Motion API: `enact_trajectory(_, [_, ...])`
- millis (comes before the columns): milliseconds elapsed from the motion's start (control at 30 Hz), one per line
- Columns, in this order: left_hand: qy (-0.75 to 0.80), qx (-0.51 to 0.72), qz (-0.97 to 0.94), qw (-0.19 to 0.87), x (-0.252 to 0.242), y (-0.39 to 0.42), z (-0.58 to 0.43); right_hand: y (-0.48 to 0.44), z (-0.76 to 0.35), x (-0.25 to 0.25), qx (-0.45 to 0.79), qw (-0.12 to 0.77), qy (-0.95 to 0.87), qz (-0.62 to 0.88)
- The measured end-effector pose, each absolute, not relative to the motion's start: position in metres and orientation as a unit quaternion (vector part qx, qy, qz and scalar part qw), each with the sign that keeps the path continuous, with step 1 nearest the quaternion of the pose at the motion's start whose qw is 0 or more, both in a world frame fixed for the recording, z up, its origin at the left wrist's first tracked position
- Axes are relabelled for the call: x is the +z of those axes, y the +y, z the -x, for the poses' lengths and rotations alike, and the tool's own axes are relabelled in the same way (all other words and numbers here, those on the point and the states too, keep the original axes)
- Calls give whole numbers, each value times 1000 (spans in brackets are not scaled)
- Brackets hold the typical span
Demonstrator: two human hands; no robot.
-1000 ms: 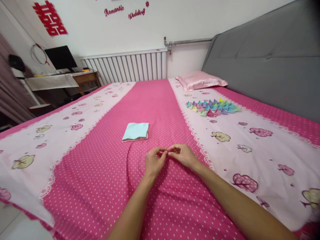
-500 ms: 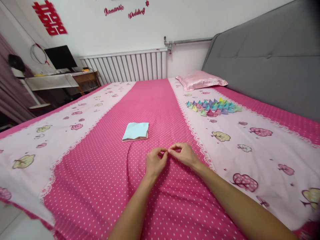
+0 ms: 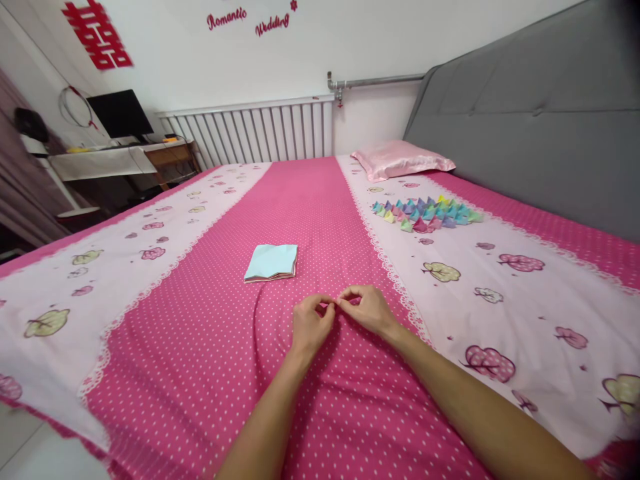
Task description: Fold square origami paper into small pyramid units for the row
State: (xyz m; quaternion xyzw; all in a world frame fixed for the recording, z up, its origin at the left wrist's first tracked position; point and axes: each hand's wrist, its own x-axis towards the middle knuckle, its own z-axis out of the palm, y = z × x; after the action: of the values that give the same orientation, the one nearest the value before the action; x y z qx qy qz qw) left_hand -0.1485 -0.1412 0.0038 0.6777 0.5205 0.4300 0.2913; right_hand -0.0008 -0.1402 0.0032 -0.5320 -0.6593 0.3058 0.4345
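Observation:
Low over the pink dotted bedsheet, my left hand and my right hand meet at the fingertips. Thumb and forefinger of each are pinched together. Whatever sits between the tips, if anything, is too small or hidden to make out. Beyond my left hand lies a stack of square paper, with a pale blue sheet on top. Farther off to the right, several small folded paper pieces in pastel colours stand grouped in rows on the pale printed strip of the sheet.
A pink satin pillow rests at the far right, beside the grey padded headboard. A white radiator runs along the far wall. At the left stands a desk with a black monitor.
Almost nothing differs. Both hands keep their pinch at nearly the same spot, with a very slight shift of the fingertips. The view has moved marginally.

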Motion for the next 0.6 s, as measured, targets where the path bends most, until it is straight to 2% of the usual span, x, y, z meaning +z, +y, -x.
enact_trajectory(233, [544,413,-663,307,2,-139,151,-140,1,3,295,432,-656,545])
enact_trajectory(600, [566,417,-657,273,0,-137,154,-139,0,5,287,422,-643,571])
